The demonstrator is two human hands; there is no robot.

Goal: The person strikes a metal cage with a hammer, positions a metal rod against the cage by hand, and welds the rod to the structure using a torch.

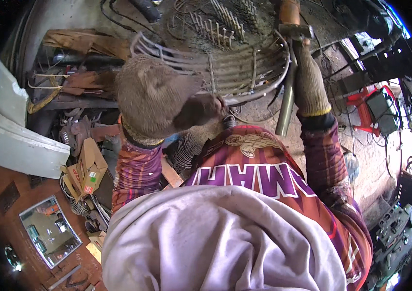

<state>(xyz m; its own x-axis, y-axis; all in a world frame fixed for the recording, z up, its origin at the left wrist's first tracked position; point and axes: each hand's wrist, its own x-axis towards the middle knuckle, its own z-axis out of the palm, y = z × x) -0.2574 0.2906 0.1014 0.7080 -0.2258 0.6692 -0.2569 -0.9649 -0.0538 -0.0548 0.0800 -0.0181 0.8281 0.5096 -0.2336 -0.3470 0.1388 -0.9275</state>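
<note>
A curved grille of welded metal rods (237, 68) lies on the workbench in front of me. My left hand (159, 94), in a dirty knitted glove, curls at the grille's near left rim and covers that corner. Its dark, soiled fingers bend toward the rim, and part of the grip is hidden. To the right, my gloved right hand (311, 80) is closed at a hammer, close under its metal head (296, 32). The hammer's pipe-like handle (287, 99) points down toward me, beside the grille's right end. Most of the right fingers are out of sight.
Rows of upright metal rods (213, 29) stand behind the grille, near a rusty orange cylinder (290, 12). Rusty flat pieces (87, 41) lie at left, above an opened cardboard box (87, 167). A red stool (361, 111) and machinery (393, 237) are at right.
</note>
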